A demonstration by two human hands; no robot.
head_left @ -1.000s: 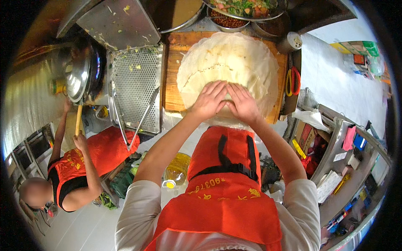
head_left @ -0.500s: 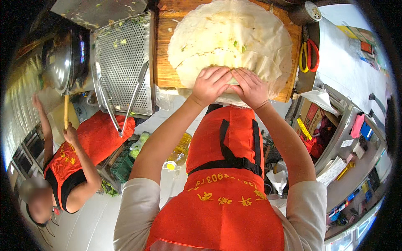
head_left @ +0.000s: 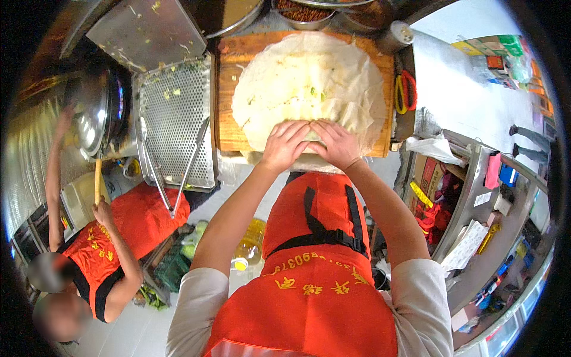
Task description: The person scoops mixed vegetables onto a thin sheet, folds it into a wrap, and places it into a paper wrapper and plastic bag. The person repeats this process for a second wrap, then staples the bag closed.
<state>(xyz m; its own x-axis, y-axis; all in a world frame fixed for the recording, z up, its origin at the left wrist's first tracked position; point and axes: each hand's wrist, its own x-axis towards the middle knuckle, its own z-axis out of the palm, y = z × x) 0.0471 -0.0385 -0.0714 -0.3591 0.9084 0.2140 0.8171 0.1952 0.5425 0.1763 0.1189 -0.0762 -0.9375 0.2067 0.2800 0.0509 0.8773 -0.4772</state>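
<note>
Sheet of thin, pale, dough-like material, roughly round, lies mostly ahead of my fingertips on a brown wooden board, slightly wider left to right, its near side beneath my hands. Neither hand is nearer: my left hand and right hand meet there, fingers together and bent over it; whether they grip a fold, I cannot tell. Its surface looks soft, creased on the right, with green flecks; left of the board sits a perforated silver metal tray.
</note>
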